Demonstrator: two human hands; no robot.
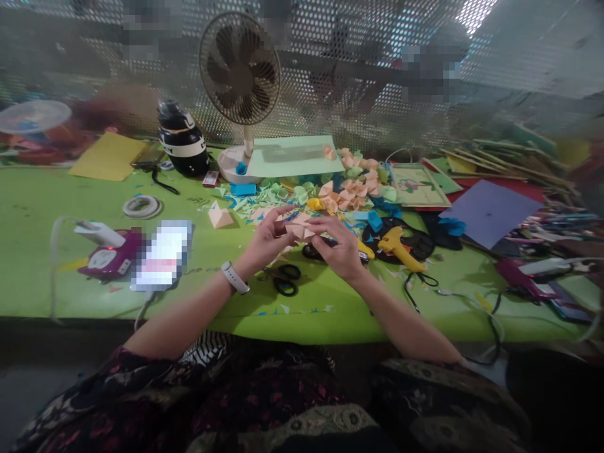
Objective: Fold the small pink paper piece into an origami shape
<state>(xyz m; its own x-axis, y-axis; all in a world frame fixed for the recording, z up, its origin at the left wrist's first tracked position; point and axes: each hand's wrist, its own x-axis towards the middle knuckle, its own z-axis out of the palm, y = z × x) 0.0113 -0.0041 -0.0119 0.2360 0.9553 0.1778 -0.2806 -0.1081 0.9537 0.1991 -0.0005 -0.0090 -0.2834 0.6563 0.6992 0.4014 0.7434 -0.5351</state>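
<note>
Both my hands meet above the green table (42, 277) and pinch one small peach paper piece (300, 228). My left hand (265, 244), with a white watch on the wrist, grips the paper's left side. My right hand (338, 245) holds its right side with fingers curled. Black scissors (285, 279) lie on the table just below my hands. A yellow glue gun (397, 246) rests to the right of my right hand. Behind my hands spreads a heap of folded peach, green and blue paper shapes (349, 189).
A small desk fan (240, 75) stands at the back on a pale green sheet (293, 156). At the left lie a tape roll (141, 206), a pink device (109, 257), a phone (163, 254) and a black helmet (183, 139). Coloured sheets (489, 209), sticks and cables crowd the right.
</note>
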